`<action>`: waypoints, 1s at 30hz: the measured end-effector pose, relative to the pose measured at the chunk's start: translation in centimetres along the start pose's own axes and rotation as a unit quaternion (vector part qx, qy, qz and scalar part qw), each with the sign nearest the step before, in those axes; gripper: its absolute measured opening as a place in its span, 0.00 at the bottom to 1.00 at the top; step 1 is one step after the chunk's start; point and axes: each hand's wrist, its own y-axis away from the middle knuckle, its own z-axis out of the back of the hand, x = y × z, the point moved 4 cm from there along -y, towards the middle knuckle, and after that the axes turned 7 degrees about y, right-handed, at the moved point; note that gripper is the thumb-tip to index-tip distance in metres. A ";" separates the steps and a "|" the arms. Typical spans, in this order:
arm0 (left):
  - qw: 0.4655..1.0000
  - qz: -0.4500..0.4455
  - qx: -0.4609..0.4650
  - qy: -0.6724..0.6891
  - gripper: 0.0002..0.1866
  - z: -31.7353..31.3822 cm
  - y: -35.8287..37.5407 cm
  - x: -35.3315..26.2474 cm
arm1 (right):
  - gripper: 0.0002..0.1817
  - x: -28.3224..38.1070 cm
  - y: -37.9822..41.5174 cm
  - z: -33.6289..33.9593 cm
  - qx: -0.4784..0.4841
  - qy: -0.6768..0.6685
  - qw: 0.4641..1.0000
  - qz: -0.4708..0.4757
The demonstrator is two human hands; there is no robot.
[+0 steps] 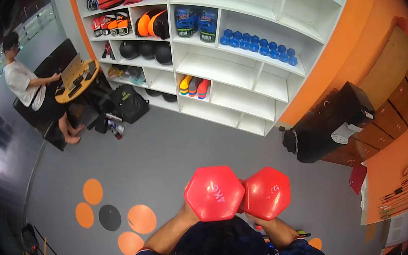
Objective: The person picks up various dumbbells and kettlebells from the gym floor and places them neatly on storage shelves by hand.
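Observation:
Two red hexagonal dumbbells are held up in front of my chest, their flat ends facing me. The left red dumbbell (214, 193) is marked 4KG and covers most of my left hand (190, 212), which grips it from behind. Beside it, the right red dumbbell (267, 194) is in my right hand (252, 218), mostly hidden behind the dumbbell's end. The two heads are side by side, close together. Both forearms are bent upward, and the fingers are largely out of sight.
A white shelf unit (174, 55) holds blue dumbbells (258, 45), black balls (147, 52) and boxing gloves. At the left, a person (25, 80) stands by a round table (65, 97); a black backpack (130, 103) is on the floor. Round floor markers (142, 218) lie front left.

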 end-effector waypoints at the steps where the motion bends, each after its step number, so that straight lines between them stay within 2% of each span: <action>1: 1.000 -0.001 -0.003 0.029 0.24 1.2 -1.4 0.2 | 0.13 -0.3 -1.7 -0.2 -0.007 -0.016 1.000 -0.006; 7: 0.991 0.058 0.012 0.124 0.27 7.1 -8.6 3.7 | 0.12 -2.2 -10.4 -0.1 -0.048 -0.085 0.994 -0.037; 9: 0.981 0.095 0.014 0.171 0.29 8.3 -11.0 4.9 | 0.11 -2.5 -13.1 0.6 -0.066 -0.063 0.995 -0.031; 10: 0.985 0.081 0.023 0.154 0.30 8.9 -12.5 5.2 | 0.12 -2.3 -14.5 0.9 -0.083 -0.018 0.996 -0.011; 11: 0.988 0.066 0.031 0.137 0.31 9.6 -14.1 5.5 | 0.12 -3.4 -16.2 1.6 -0.075 -0.080 0.994 -0.010; 13: 0.997 -0.044 0.055 0.015 0.31 10.4 -17.5 5.9 | 0.13 -4.5 -18.8 3.4 -0.072 -0.080 0.994 -0.016; 19: 0.995 -0.072 0.061 -0.020 0.29 12.6 -26.7 10.3 | 0.15 -5.3 -28.1 9.6 -0.054 0.041 0.998 0.020; 21: 0.997 -0.016 0.066 0.032 0.30 12.8 -29.6 12.2 | 0.16 -4.9 -31.0 11.8 -0.041 0.095 0.994 0.036; 25: 0.998 -0.014 0.054 0.019 0.30 13.6 -35.6 16.1 | 0.17 -4.6 -37.4 16.0 -0.014 0.191 0.979 0.065; 28: 0.994 -0.085 0.036 -0.050 0.19 14.2 -40.0 16.3 | 0.18 -4.6 -41.5 17.1 -0.051 0.263 0.957 0.111; 30: 0.995 -0.058 -0.002 -0.079 0.16 15.3 -41.6 17.9 | 0.18 -3.9 -44.3 17.1 -0.092 0.320 0.929 0.161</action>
